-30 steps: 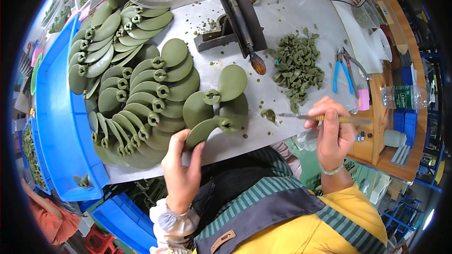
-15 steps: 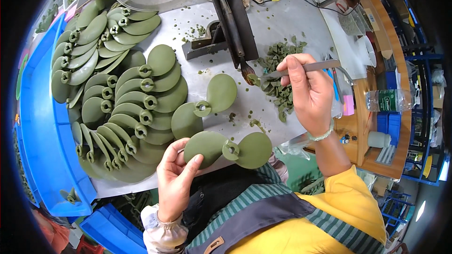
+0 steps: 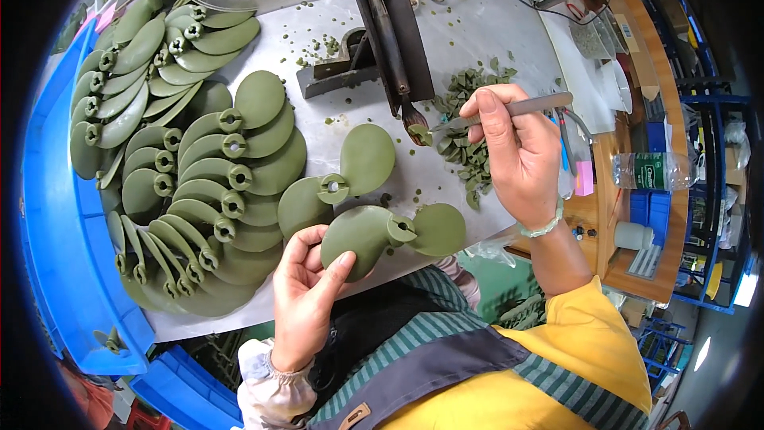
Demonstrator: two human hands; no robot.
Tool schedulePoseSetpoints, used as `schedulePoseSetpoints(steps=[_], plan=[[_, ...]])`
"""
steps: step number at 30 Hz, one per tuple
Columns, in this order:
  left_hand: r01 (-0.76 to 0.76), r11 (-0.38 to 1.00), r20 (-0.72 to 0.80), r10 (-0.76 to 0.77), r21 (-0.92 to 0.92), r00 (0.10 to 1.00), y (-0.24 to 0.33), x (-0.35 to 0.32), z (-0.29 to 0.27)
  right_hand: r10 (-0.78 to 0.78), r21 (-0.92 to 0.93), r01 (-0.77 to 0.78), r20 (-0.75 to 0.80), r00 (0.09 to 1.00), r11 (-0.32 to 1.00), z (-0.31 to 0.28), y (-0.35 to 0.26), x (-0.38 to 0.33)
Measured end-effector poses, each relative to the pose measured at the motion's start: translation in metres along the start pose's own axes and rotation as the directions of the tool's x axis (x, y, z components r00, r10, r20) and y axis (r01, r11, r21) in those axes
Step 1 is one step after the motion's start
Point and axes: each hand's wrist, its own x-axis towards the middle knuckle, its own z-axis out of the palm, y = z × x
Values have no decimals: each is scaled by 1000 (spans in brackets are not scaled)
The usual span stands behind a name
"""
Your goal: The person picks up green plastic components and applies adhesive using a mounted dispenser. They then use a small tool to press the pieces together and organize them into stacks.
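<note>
Grey worktop (image 3: 509, 40); left hand (image 3: 306, 302) grips green propeller (image 3: 390, 231); right hand (image 3: 517, 151) pinches tweezers (image 3: 517, 107).

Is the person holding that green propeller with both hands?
No. Only the left hand grips the green propeller; the right hand is holding metal tweezers up by the soldering iron.

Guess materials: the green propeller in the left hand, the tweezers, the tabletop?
Propeller: likely moulded plastic, matte olive, uniform colour, smooth hub. Tweezers in the right hand: probably steel, silvery sheen. Tabletop: looks like dull grey sheet metal, though laminate is possible.
</note>
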Motion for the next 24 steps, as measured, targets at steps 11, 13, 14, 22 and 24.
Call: schedulePoseSetpoints(steps=[11, 13, 14, 22, 24], plan=[[11, 1000, -13, -11, -22, 1000, -1, 3, 5, -44, 46, 48, -87, 995, 998, 5, 2, 3], [22, 999, -14, -23, -37, 1000, -1, 3, 5, -41, 54, 46, -94, 995, 998, 6, 2, 3], [23, 999, -19, -24, -30, 1000, -1, 3, 5, -40, 54, 45, -93, 995, 998, 6, 2, 3], [18, 1000, -14, -18, -9, 1000, -4, 3, 3, -42, 53, 48, -98, 994, 997, 6, 3, 3], [15, 1000, -13, -15, -19, 1000, -4, 3, 3, -37, 52, 43, -97, 995, 998, 6, 3, 3]])
